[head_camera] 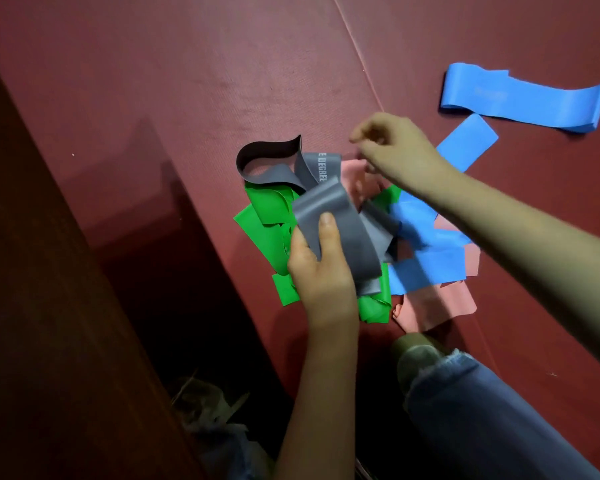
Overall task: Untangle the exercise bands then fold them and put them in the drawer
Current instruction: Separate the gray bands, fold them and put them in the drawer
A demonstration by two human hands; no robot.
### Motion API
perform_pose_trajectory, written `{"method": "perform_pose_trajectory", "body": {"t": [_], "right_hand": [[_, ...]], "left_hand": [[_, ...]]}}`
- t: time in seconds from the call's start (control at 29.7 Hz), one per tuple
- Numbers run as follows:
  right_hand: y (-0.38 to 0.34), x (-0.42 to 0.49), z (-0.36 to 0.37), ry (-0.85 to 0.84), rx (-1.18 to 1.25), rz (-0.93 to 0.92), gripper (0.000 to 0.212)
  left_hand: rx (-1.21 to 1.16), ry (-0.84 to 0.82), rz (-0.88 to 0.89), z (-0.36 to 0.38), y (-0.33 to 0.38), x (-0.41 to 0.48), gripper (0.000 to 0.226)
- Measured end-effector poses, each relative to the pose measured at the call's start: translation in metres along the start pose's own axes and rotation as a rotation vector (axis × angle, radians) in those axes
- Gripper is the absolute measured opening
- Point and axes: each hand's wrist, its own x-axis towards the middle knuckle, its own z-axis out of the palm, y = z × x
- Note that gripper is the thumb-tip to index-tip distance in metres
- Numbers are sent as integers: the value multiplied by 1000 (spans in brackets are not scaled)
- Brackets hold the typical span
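Your denim knee (465, 393) sits below the tangle (426, 268) on the red mat (222, 81); your left hand (321, 271) pinches the grey band (340, 209), thumb on top, its length running up-left, while your right hand (392, 147) hovers beside its printed stretch, fingers curled, grip too blurred to tell

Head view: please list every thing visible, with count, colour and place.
Grey elastic bands: count unclear, grey, atop pile.
Green elastic bands: count unclear, green, pile's left.
Pink elastic bands: count unclear, pink, pile's right.
Tangled blue elastic bands: count unclear, blue, pile's right.
Separate blue elastic band: one, blue, upper right.
Textured floor mat: count unclear (seam), maroon, under bands.
Wooden panel: one, dark brown, left.
Jeans-clad leg: one, blue, bottom right.
Left hand: one, gripping grey bands.
Right hand: one, blurred, above pile.
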Motion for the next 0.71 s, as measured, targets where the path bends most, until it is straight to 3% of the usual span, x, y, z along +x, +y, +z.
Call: {"method": "perform_pose_trajectory", "body": {"t": [0.17,0.24,0.37,0.47,0.54,0.64,0.71], "right_hand": [[-27,37,38,-183,-31,99,35],[-24,41,48,-163,-121,147,42],[-23,43,50,-125,-227,217,49],[-31,42,54,-126,-421,119,28],[-31,38,54,-6,-449,15,15],[-27,28,47,178,-45,-163,11],[-25,17,35,199,351,-227,15]], "left_hand": [[-25,121,-23,-11,-18,0,14],[-33,154,-33,-12,-20,2,18],[1,154,-38,-15,-18,5,4],[-24,143,-54,-13,-14,3,7],[-38,148,-50,-10,-11,4,15],[-9,192,10,-6,-2,4,26],[25,244,29,-6,-1,7,17]]}}
